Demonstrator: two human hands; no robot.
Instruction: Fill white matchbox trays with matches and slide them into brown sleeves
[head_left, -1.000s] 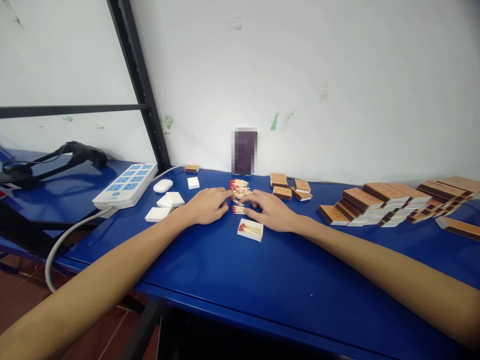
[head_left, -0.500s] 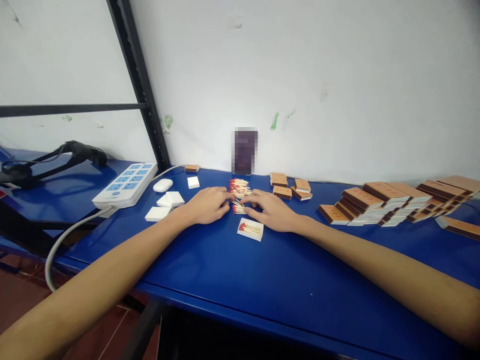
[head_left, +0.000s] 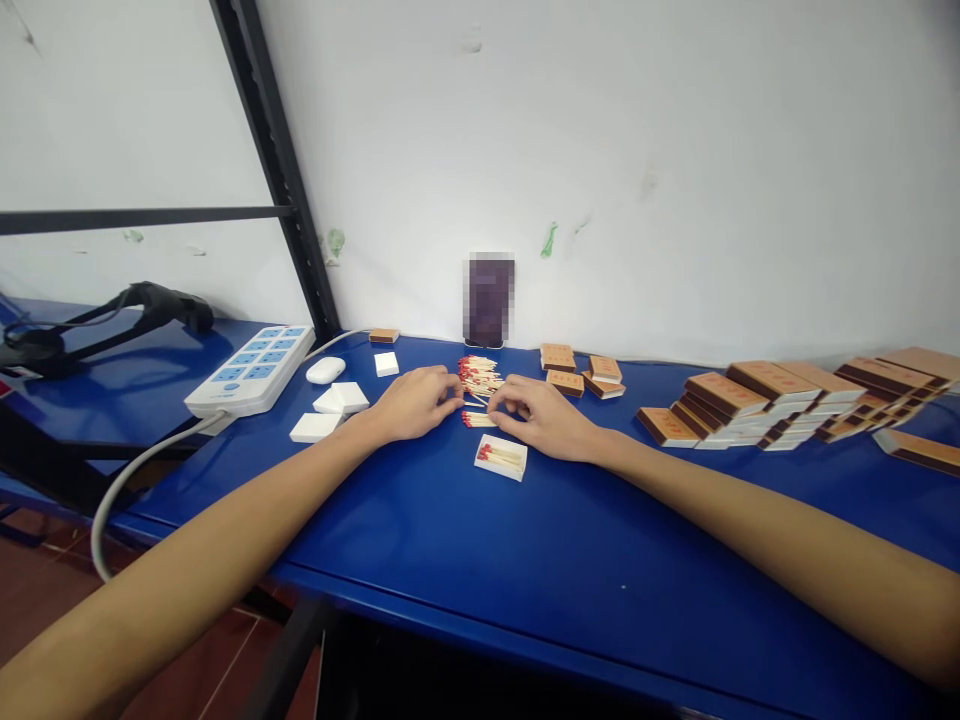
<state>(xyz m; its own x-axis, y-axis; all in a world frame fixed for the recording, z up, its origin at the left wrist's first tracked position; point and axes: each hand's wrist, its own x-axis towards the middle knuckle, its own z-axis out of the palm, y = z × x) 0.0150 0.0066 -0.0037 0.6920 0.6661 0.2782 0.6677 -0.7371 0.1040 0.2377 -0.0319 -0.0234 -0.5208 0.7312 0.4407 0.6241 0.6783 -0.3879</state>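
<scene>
My left hand (head_left: pixel 421 403) is at the left side of the loose matches, its thumb and forefinger closed at the end of a match (head_left: pixel 472 404). Opposite it, my right hand (head_left: pixel 546 418) has its fingers curled in a pinch at the right end of a thin matchstick. Beyond both hands lies a heap of red-headed matches (head_left: pixel 480 375). A small row of matches (head_left: pixel 475 419), heads to the left, rests between the hands. Nearer to me, a white matchbox tray (head_left: pixel 517 471) holds several matches, apart from both hands.
Several closed matchboxes (head_left: pixel 564 383) lie behind my right hand, and stacked matchboxes (head_left: pixel 772 385) stand at the right. On the left are white trays (head_left: pixel 316 428), a white rounded case (head_left: pixel 325 371) and a power strip (head_left: pixel 255 370). A blurred dark rectangle (head_left: pixel 489 300) leans against the wall.
Both hands have drawn slightly apart over the matches, and the fingers of my right hand have curled in more. The small row between them shows more neatly. The tray has not moved.
</scene>
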